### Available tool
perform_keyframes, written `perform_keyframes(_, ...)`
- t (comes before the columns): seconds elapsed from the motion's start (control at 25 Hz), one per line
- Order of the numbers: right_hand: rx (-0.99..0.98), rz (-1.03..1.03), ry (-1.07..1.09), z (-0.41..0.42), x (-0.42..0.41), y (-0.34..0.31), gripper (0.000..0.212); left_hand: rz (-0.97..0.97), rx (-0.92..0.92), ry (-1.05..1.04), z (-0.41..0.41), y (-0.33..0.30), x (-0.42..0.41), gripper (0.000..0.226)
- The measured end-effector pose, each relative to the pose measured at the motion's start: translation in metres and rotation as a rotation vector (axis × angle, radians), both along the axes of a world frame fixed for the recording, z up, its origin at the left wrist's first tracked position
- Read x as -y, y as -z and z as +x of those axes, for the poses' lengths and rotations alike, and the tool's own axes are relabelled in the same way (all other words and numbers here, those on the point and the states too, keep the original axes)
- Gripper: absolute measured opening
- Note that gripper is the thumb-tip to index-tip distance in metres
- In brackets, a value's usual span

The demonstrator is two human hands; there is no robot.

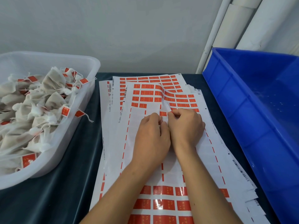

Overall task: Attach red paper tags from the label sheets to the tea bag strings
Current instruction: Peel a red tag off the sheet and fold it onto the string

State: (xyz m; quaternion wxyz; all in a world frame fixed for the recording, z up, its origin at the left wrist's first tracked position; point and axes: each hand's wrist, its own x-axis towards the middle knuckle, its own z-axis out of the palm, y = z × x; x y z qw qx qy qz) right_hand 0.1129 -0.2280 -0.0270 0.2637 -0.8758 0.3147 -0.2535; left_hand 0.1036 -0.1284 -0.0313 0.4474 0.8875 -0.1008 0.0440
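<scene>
A blue crate (262,110) sits at my right on the dark worktop (77,183), white tubes (258,25) leaning behind it against the grey wall (113,29)

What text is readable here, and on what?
"1-1 0802-1600 14458-56", roughly; digits uncertain: printed sideways along the top label sheet's left margin, and again on the sheet under it.
Barcodes on sheet edges: no legible digits.
Gold marks on the red tags: too small to read.

A dark tabletop (64,183) with a soft, cloth-like surface meets a plain pale grey wall (121,29) behind it. To the right of the wall, white pipes (252,26) rise at a slant. Light is even and diffuse.
</scene>
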Motion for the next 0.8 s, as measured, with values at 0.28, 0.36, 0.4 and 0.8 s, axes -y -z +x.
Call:
perform_keyframes(0.28, 0.038, 0.035, 0.009, 0.0008, 0.0012, 0.001, 0.016, -0.009, -0.012, 0.002, -0.0015, -0.0026, -0.0004, 0.018)
perform_keyframes(0.36, 0.056, 0.072, 0.012, 0.0013, 0.0018, 0.0008, 0.014, -0.013, -0.016, 0.005, -0.0014, -0.0032, 0.0001, 0.017)
perform_keyframes(0.4, 0.065, 0.086, 0.013, 0.0017, 0.002, 0.0009, 0.014, -0.012, -0.02, 0.005, -0.0012, -0.0033, 0.0002, 0.016)
perform_keyframes(0.8, 0.052, -0.101, 0.019, 0.0045, 0.0002, 0.0034, 0.016, -0.049, -0.034, 0.005, -0.0014, -0.0063, -0.002, 0.023)
